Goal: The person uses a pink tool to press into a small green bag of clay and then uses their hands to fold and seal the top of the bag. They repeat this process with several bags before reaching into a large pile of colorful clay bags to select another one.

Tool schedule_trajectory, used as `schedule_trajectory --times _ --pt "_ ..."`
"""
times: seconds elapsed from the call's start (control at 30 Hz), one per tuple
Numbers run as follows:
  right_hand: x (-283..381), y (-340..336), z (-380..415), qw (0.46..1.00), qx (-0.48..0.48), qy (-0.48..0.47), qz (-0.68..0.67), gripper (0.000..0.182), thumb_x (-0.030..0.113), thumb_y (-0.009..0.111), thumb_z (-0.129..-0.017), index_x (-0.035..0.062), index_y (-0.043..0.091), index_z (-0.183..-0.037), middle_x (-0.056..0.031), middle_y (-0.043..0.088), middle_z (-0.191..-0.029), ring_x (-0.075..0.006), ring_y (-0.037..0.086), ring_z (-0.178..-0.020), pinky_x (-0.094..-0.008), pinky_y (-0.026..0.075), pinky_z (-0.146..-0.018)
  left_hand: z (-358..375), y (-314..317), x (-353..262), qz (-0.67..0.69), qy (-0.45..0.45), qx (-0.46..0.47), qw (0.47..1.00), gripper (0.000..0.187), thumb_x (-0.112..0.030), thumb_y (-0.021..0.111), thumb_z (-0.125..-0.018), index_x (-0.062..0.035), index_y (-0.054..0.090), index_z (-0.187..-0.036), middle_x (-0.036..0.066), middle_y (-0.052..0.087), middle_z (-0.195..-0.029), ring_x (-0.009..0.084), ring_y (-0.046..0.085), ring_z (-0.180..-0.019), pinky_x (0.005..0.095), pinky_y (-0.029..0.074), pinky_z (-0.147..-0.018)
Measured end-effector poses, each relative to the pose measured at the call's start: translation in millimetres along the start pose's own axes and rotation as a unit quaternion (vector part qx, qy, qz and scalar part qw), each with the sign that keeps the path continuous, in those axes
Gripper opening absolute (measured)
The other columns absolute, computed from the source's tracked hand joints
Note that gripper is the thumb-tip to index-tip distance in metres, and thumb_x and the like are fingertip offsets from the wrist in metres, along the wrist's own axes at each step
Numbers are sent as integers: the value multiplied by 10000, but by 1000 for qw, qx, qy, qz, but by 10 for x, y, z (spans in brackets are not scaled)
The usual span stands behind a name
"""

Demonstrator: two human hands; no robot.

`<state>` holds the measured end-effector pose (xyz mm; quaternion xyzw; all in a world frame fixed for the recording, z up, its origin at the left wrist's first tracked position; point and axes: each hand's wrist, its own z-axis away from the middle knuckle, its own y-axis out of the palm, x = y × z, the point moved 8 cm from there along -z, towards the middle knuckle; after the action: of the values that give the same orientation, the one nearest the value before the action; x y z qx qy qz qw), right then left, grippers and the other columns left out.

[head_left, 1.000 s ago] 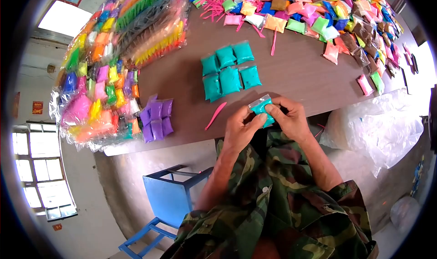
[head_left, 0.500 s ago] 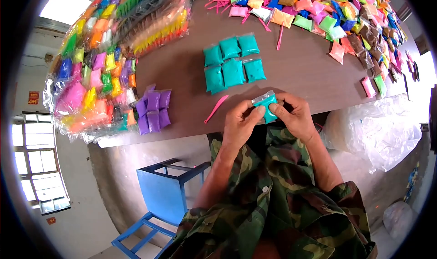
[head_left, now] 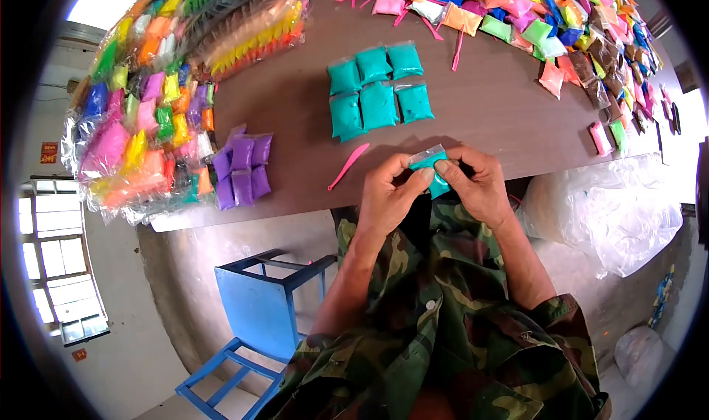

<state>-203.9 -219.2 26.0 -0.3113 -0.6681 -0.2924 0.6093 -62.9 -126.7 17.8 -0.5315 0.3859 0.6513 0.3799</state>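
Note:
Between my two hands, at the table's front edge, is a small teal packet [head_left: 439, 187] with a clear top edge. My left hand [head_left: 392, 197] pinches its left side and my right hand [head_left: 476, 187] pinches its right side, thumbs on top. Several more teal packets [head_left: 378, 104] lie in two rows on the table beyond my hands. A pink plastic tool [head_left: 348, 166] rests to the left of my left hand. Farther left sits a small group of purple packets [head_left: 242, 154].
Bagged bundles of coloured packets [head_left: 122, 150] cover the brown table's [head_left: 295, 117] left end. Loose coloured packets [head_left: 550, 21] are heaped at the back right. A blue chair [head_left: 258, 302] stands below at left, a clear plastic bag [head_left: 605, 213] at right.
The view has shifted slightly, so the table items appear a little displaced. Both hands still hold the teal packet, whose lower part now looks slightly more hidden by the fingers.

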Motion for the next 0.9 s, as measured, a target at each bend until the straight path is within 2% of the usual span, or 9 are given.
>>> schedule_trajectory --times 0.17,0.23,0.33,0.43,0.57,0.63,0.83,0.9 --pt "87 39 -26 1000 18 4 13 174 134 715 -1041 -17 718 -1127 12 596 -865 -68 506 -782 -265 443 -688 -28 -64 84 43 35 0 998 177 -147 768 -1017 11 710 -1074 -6 720 -926 38 629 -838 229 533 -728" --pt "96 37 -28 1000 21 -3 17 182 141 713 -1043 -16 714 -1134 8 590 -870 -72 505 -783 -266 445 -688 -59 -125 115 16 38 -3 999 154 -110 735 -1036 14 707 -1123 14 742 -1005 52 649 -887 251 552 -820" --pt "-8 31 -13 997 44 36 43 199 149 719 -1038 -15 710 -1149 7 581 -877 -75 506 -795 -267 450 -693 -33 -83 61 2 21 -16 1000 171 -116 740 -1033 18 709 -1135 17 743 -1008 55 653 -898 253 546 -827" --pt "11 45 -11 997 52 23 49 214 151 731 -1025 -19 708 -1151 -6 587 -881 -86 519 -805 -276 465 -703 -46 -44 -21 2 26 -21 999 216 -154 780 -1004 22 731 -1121 13 750 -962 45 644 -866 237 541 -755" --pt "37 38 -27 996 42 -15 83 244 171 761 -994 -25 706 -1128 -45 623 -882 -122 553 -802 -300 489 -711 -63 -56 75 0 38 -17 999 236 -152 782 -1002 26 737 -1151 17 752 -967 48 647 -870 236 541 -759" --pt "60 31 -30 995 36 -23 85 248 176 767 -985 -25 706 -1118 -59 638 -887 -134 569 -801 -310 497 -711 -55 -108 88 20 60 -54 996 228 -142 786 -998 30 738 -1140 15 752 -969 46 646 -877 233 542 -762" --pt "37 32 -16 993 50 38 99 209 148 755 -958 -16 713 -1080 -81 670 -902 -146 608 -814 -321 505 -704 -25 -93 54 76 50 -65 994 179 -111 773 -1006 28 748 -1118 10 751 -989 48 651 -887 232 540 -762" --pt "57 43 -13 993 46 -29 107 181 126 756 -942 -13 724 -1054 -88 683 -906 -155 619 -800 -315 503 -699 -18 -85 40 69 33 -55 996 169 -98 765 -1013 19 745 -1133 16 751 -1008 57 659 -912 240 545 -806"
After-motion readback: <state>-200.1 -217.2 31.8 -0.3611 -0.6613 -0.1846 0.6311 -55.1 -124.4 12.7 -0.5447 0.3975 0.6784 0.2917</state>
